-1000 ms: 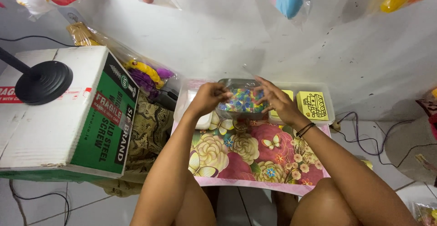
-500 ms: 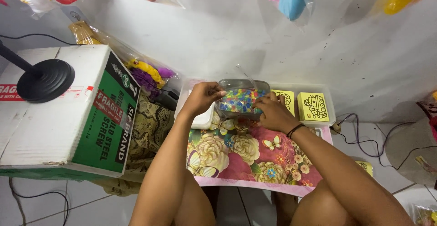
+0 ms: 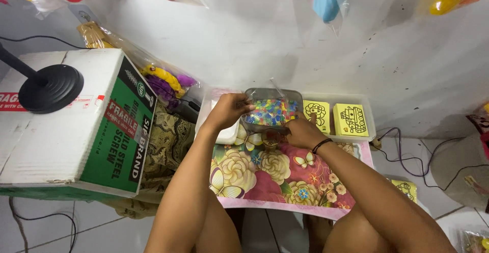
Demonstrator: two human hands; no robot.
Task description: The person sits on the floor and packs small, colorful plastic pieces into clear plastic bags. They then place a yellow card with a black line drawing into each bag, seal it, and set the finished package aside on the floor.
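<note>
**Both hands at the bead tray**

Your left hand (image 3: pixel 230 109) has its fingers curled narrow, the tips gathered at the left rim of the metal tray (image 3: pixel 272 94); they seem to pinch something small there, but what it is cannot be told. Your right hand (image 3: pixel 301 132) lies knuckles-up at the tray's near edge, fingers folded under and out of sight, so you cannot tell how far they are open or whether they hold anything. A dark band circles that wrist.

Both your forearms run up from your knees and draw together at the tray, the left one steeper, the right one slanting in from the lower right.

The tray stands at the far edge of the flowered cloth (image 3: pixel 277 174), close to the wall, and is filled with small beads (image 3: pixel 271 112) of many colours. Touching its left side is a white container (image 3: pixel 220 125), contents hidden by your hand. To its right a shallow white tray (image 3: pixel 370 123) holds two yellow blocks (image 3: pixel 349 119) with line drawings. A large cardboard box (image 3: pixel 71 125) stands well to your left.
</note>
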